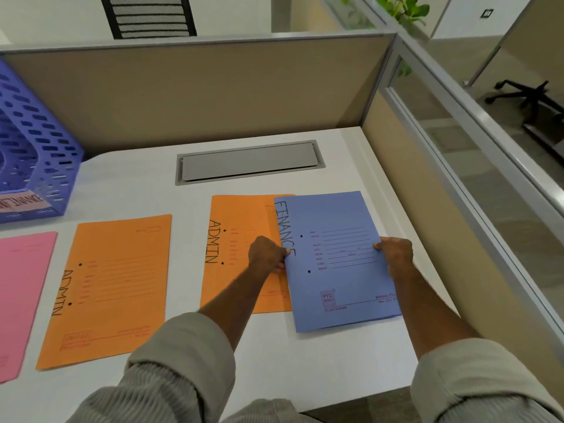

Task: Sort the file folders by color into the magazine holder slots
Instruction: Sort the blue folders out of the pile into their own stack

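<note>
Both hands (331, 254) gripping blue folder's (338, 261) side edges, overlapping orange folder (241, 239)

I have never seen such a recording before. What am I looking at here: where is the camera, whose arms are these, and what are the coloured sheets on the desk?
There is no machine. One camera sits on a person's head and looks down, so the arms are that person's own. The left hand and the right hand each grip a side edge of a blue folder marked FINANCE. It overlaps an orange folder marked ADMIN. On the white desk also lie a second orange ADMIN folder and a pink folder. At the far left stands a blue perforated magazine holder, where the folders should go.
</note>
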A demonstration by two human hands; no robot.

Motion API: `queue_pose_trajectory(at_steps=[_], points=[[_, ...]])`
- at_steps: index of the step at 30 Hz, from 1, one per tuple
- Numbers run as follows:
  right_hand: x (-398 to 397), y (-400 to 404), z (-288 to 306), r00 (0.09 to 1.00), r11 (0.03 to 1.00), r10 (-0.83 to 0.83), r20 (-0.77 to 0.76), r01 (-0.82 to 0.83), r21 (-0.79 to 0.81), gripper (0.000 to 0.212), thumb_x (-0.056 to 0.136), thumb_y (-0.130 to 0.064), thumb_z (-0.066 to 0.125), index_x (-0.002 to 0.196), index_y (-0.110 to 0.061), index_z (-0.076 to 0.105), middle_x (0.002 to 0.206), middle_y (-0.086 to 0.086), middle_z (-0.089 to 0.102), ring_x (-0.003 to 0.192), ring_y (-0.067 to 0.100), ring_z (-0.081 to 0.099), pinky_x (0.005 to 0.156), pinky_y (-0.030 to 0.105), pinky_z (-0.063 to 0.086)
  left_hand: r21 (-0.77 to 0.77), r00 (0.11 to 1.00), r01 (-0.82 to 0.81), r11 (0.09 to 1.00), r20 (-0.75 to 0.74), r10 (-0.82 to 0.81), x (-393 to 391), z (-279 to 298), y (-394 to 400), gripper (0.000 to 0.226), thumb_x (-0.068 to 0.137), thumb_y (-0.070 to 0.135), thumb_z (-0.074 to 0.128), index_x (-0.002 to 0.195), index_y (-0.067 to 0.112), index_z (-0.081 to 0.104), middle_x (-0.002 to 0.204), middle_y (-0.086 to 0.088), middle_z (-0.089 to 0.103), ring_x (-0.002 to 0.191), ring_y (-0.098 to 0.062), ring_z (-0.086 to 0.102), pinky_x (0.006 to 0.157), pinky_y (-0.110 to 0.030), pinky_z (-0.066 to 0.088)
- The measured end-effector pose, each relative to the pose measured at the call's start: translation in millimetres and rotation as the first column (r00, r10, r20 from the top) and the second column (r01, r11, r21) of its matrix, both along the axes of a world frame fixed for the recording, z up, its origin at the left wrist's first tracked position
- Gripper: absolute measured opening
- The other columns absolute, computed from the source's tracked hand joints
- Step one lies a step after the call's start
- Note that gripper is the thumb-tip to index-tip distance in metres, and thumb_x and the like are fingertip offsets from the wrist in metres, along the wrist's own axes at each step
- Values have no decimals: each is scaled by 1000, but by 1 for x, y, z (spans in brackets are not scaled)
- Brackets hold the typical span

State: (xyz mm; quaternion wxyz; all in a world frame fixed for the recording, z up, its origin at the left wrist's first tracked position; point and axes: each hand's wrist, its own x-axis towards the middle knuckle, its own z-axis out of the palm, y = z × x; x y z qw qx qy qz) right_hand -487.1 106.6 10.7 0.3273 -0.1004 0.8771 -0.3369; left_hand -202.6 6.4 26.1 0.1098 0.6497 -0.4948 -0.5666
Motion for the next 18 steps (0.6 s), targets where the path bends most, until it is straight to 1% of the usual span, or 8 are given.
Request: queue_pose_trajectory(at_steps=[3,5,7,8,11,14,16,18], points=[[1,1,-2,1000,1000,-13,-25,13,9,27,84,-9,74,106,6,70,105,19,67,88,26,56,77,33,44,-53,995,54,997,85,-49,-2,0,3,27,81,19,81,77,-6,71,75,-23,73,62,-36,73,60,-49,62],[4,3,-2,999,999,33,-34,-32,38,26,86,-10,71,109,2,71,113,18,69,90,24,60,73,27,46,-72,991,88,994,107,-80,-3,0,4,26,82,19,79,80,-6,71,74,-21,73,62,-35,72,58,-49,62],[8,5,1,999,999,39,-31,-38,13,24,87,-9,67,110,-4,73,114,15,71,99,27,67,67,21,46,-110,981,145,983,146,-129,-5,-1,5,24,84,19,76,83,-4,71,76,-20,73,64,-35,72,59,-49,62],[9,5,2,996,997,64,-63,-61,44,24,87,-10,67,110,-4,73,113,15,71,103,29,67,68,22,45,-142,969,195,971,179,-168,-5,-1,6,24,85,20,74,83,-4,70,77,-19,73,66,-35,72,61,-48,62],[13,4,4,977,990,106,-186,-85,115,26,88,-10,65,111,1,71,117,19,69,107,36,63,81,30,47,-204,931,308,929,265,-250,-7,1,7,23,85,22,66,79,0,67,77,-15,72,68,-34,70,64,-46,61],[24,5,5,969,995,89,-232,-75,69,44,90,-10,61,134,-3,59,138,18,58,127,36,54,105,40,45,-216,915,343,914,298,-273,-8,2,6,20,85,21,61,74,5,65,73,-13,71,68,-33,70,63,-42,62],[35,5,4,928,986,160,-335,-135,97,45,89,-11,59,134,-4,57,136,21,55,124,40,52,103,46,46,-222,920,334,916,288,-265,-5,0,4,21,85,20,59,77,2,69,74,-13,72,69,-33,70,64,-43,62],[50,1,4,844,954,298,-446,-253,158,44,91,-16,58,134,-5,55,137,21,52,125,39,49,104,46,44,-244,927,325,914,272,-257,1,-5,1,22,87,20,59,82,4,73,77,-12,74,72,-32,71,67,-45,62]])
